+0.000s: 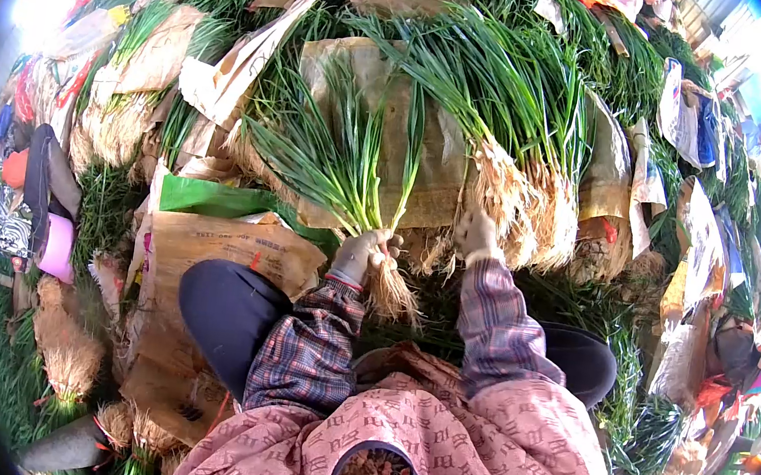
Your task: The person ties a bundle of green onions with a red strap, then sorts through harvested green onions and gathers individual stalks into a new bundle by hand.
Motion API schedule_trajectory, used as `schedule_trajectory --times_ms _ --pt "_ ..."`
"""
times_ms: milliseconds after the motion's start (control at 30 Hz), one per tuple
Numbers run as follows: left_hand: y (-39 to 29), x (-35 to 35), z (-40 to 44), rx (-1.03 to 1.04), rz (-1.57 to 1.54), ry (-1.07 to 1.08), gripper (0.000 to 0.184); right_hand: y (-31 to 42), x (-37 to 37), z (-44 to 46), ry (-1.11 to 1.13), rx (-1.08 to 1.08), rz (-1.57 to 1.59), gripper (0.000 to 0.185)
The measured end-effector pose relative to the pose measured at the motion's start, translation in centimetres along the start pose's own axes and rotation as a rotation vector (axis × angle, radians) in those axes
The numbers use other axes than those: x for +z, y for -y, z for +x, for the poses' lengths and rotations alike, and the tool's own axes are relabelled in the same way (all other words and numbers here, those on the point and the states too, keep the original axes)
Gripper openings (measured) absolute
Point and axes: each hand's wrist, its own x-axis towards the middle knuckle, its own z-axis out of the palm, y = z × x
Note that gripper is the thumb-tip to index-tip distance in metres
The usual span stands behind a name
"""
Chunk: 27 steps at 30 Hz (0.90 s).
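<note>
Greens (530, 76) and sacks (209, 260) surround left fingers (386, 237) clasping plants (362, 193); right fingers (473, 220) curled, hold unclear.

Left hand (362, 252), closed round small bunch of rooted grass-like plants (348, 178); right hand (478, 236), at root end of larger bunch (530, 142); pink patterned apron (479, 446); printed brown sack (234, 247)

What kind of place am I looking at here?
Probably a farm work area, perhaps a packing shed or greenhouse: heaped long green-leaved plants with pale stringy roots, flat brown printed sacks among them, and a person's left hand holding a small green-leaved bunch.
</note>
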Motion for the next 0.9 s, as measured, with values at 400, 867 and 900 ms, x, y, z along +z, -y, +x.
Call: schedule_trajectory --times_ms 400,867,900 --pt "-4.7 -5.8 4.1 0.266 -0.51 0.705 0.045 7.5 6.1 -3.3 -0.127 -1.181 -1.758 0.048" --pt "-1.2 -0.5 3.9 0.137 -0.349 0.149 0.044 9.7 7.2 -0.2 -0.563 -1.459 -1.352 0.012" --pt "-1.1 -0.6 3.8 0.117 -0.337 0.12 0.037 9.6 7.4 -0.8 -0.581 -1.359 -1.446 0.014"
